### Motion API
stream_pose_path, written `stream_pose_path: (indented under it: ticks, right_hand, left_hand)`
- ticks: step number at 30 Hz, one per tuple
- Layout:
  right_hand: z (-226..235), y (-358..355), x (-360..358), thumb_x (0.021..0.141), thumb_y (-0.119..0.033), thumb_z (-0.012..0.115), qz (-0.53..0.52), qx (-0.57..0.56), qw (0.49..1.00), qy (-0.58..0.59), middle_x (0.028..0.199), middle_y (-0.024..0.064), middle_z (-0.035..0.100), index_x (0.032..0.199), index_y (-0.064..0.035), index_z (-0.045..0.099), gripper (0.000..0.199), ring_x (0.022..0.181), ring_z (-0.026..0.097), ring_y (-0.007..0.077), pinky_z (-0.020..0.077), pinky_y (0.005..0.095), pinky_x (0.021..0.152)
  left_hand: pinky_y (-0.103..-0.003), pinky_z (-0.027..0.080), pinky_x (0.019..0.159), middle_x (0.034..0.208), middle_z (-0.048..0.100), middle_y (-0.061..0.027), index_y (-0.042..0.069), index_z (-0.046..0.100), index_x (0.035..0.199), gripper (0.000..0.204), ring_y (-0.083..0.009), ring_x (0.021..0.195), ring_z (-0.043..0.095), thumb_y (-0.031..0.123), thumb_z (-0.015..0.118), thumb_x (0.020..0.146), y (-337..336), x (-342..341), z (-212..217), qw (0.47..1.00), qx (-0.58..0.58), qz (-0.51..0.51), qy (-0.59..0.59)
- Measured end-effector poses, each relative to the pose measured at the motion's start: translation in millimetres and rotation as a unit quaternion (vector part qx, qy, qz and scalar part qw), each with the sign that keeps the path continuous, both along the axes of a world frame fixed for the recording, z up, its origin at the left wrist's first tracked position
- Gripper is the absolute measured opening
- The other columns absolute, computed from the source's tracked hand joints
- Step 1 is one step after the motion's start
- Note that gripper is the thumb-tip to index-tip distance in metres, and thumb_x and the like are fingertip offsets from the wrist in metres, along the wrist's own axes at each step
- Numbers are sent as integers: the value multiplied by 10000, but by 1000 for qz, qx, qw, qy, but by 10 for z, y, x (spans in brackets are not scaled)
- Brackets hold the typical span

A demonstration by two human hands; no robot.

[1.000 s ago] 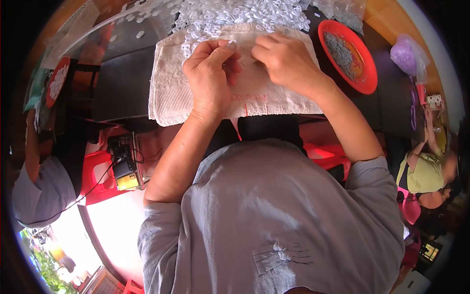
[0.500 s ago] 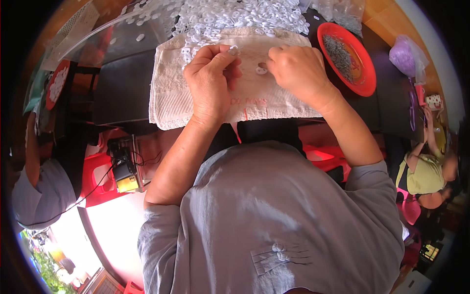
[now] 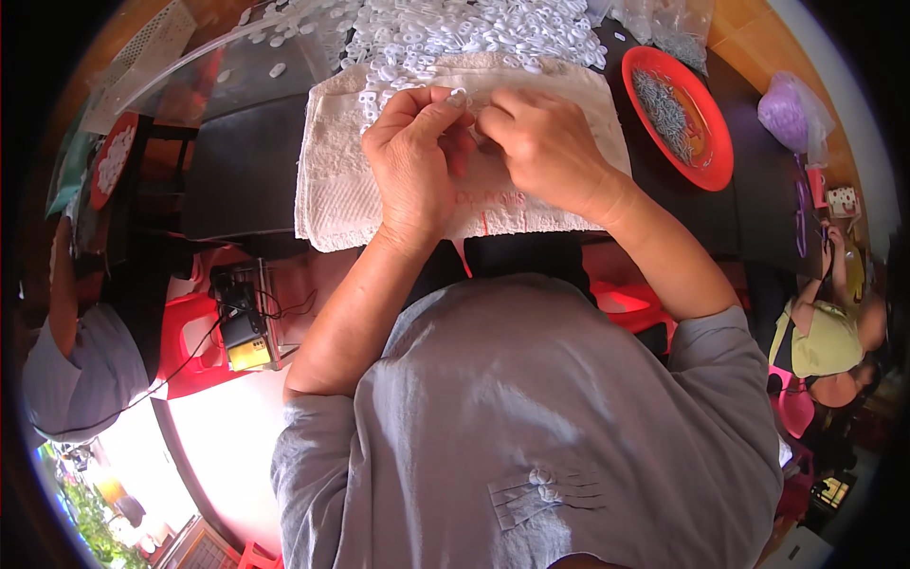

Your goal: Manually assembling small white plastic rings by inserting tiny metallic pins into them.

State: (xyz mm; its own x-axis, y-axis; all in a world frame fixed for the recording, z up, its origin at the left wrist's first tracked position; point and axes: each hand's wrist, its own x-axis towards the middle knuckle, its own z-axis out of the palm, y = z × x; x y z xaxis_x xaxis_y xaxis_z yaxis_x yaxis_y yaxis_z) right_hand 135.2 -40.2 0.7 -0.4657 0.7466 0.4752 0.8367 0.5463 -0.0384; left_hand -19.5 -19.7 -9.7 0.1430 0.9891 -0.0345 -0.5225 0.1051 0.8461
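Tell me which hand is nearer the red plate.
Right. The right hand works on the towel, just left of the red plate; the left hand lies farther left, beyond it.

Both forearms reach forward from short grey sleeves, elbows bent, and converge ahead of the chest. The left hand is curled, back upward, thumb and forefinger pinched together at the tips. The right hand sits just beside it, knuckles up, fingers tucked under and nearly touching the left.
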Motion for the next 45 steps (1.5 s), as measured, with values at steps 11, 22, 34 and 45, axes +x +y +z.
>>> stream_pose_path:
  ticks: [11, 22, 34, 45]
  right_hand:
    - [238, 139, 40, 842, -102, 668, -8, -315, 756, 574, 817, 21, 657, 926, -18, 667, 119, 748, 603, 88, 423, 217, 652]
    - [176, 134, 13, 847, -65, 655, 58, -300, 740, 599, 811, 36, 657, 925, 6, 673, 107, 730, 601, 96, 483, 236, 682]
    - [232, 75, 61, 852, -134, 662, 35, -331, 708, 623, 741, 20, 641, 859, -17, 674, 118, 682, 598, 94, 471, 226, 643]
    - [292, 48, 108, 879, -174, 641, 32, -354, 725, 589, 720, 8, 627, 872, -19, 665, 157, 629, 587, 93, 416, 211, 590]
  left_hand:
    - [-218, 377, 442, 713, 620, -67, -20, 603, 869, 98, -94, 528, 534, 72, 636, 865, -15, 8, 52, 1000, -18, 6, 6]
    - [-235, 366, 418, 723, 608, -101, -40, 579, 891, 106, -132, 502, 529, 59, 614, 883, -44, 52, 107, 998, 34, 8, 54]
    - [-241, 388, 433, 740, 616, -124, -55, 571, 931, 128, -146, 518, 542, 66, 602, 904, -129, 84, 184, 999, 8, -24, 21]
    - [-218, 427, 440, 779, 648, -101, -34, 595, 962, 137, -124, 581, 592, -28, 660, 842, -140, 26, 123, 997, 58, -46, -10]
